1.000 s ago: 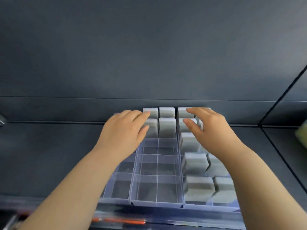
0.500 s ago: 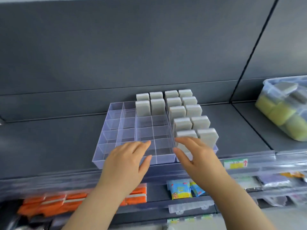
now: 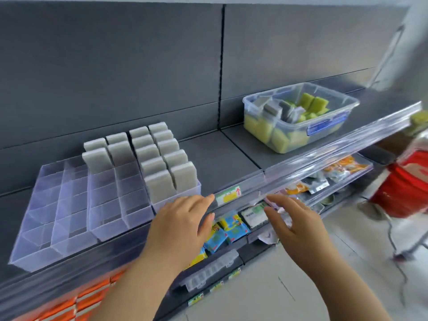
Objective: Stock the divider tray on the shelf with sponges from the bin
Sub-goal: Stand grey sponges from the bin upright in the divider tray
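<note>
The divider tray sits along the shelf's front edge; grey sponges stand upright in its right-hand compartments. The left hand hovers by the tray's front right corner and the right hand beside it; both have loosely spread fingers holding nothing. The bin at the shelf's right end, well apart, seems to hold green and grey sponges.
</note>
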`<action>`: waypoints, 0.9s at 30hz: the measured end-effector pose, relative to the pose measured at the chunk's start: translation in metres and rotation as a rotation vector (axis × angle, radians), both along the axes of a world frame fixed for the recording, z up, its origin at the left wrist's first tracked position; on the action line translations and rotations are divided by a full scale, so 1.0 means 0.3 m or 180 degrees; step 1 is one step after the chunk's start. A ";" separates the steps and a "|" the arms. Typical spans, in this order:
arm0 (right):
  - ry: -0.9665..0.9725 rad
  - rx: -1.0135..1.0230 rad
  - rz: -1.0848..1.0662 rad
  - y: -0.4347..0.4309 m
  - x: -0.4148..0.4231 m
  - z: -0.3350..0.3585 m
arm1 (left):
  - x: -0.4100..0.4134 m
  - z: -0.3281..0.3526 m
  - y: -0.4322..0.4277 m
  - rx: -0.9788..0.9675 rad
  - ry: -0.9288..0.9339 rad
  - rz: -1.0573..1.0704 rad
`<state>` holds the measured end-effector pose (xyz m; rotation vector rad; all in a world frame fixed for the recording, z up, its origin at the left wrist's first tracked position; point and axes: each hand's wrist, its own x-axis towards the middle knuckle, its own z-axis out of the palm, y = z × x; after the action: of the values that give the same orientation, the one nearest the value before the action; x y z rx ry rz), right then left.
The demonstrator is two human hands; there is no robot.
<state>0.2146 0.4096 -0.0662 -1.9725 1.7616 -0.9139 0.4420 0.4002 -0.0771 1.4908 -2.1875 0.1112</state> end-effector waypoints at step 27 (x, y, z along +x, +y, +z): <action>0.0729 0.0228 -0.0202 -0.882 -1.210 0.032 | -1.051 0.012 -0.935 -0.0514 0.0396 -0.0283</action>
<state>-0.1483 0.1450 -0.0565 -2.0541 1.9610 -0.6549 0.1267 0.1196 -0.0734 1.2763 -2.0889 0.1573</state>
